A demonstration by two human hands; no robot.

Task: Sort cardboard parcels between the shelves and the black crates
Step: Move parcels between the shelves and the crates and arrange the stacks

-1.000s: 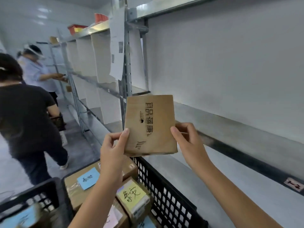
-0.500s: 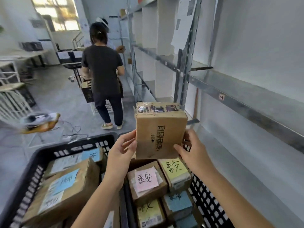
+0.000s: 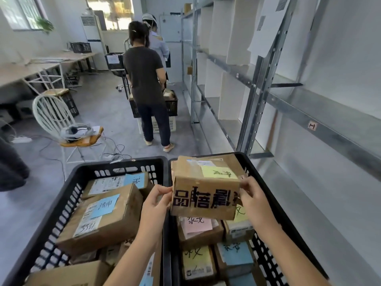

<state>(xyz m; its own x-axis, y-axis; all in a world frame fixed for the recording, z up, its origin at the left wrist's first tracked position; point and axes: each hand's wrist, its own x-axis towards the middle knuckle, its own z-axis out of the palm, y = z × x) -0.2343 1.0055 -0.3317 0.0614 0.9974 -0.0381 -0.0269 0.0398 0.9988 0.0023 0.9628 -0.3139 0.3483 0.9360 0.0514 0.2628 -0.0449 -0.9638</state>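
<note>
One parcel (image 3: 206,195) gripped endwise, left hand (image 3: 156,201), right hand (image 3: 253,200), above crate (image 3: 287,226) rim

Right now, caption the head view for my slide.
Left hand and right hand hold a yellow-noted cardboard parcel over the right black crate, metal shelves alongside.

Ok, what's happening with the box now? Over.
Gripping: left hand, right hand on parcel ends. Parcel held over right crate. Below it, other parcels packed.
</note>
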